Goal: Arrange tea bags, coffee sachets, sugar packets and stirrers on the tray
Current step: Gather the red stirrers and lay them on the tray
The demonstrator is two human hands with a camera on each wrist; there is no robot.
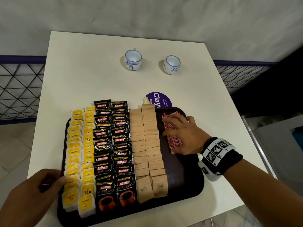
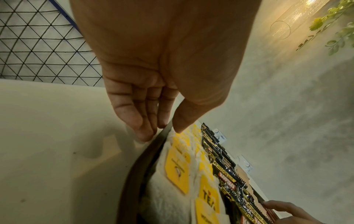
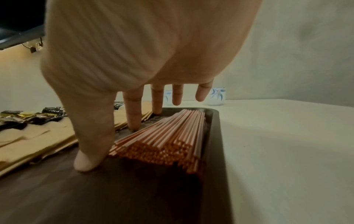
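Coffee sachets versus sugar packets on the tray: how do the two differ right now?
The glossy black Kopiko coffee sachets carry red logos and cup pictures; the matte brown paper sugar packets are plain, with small "brown sugar" print. The sachets look larger than the packets. The sachets sit next to the yellow-tagged tea bags; the packets lie toward the red stirrers. Both form two overlapping columns on the dark brown tray, and neither hand touches them.

Glossy foil coffee sachets (image 1: 105, 167), matt brown paper sugar packets (image 1: 147, 145), dark matt tray (image 1: 185, 182), glazed ceramic cups (image 1: 132, 60)
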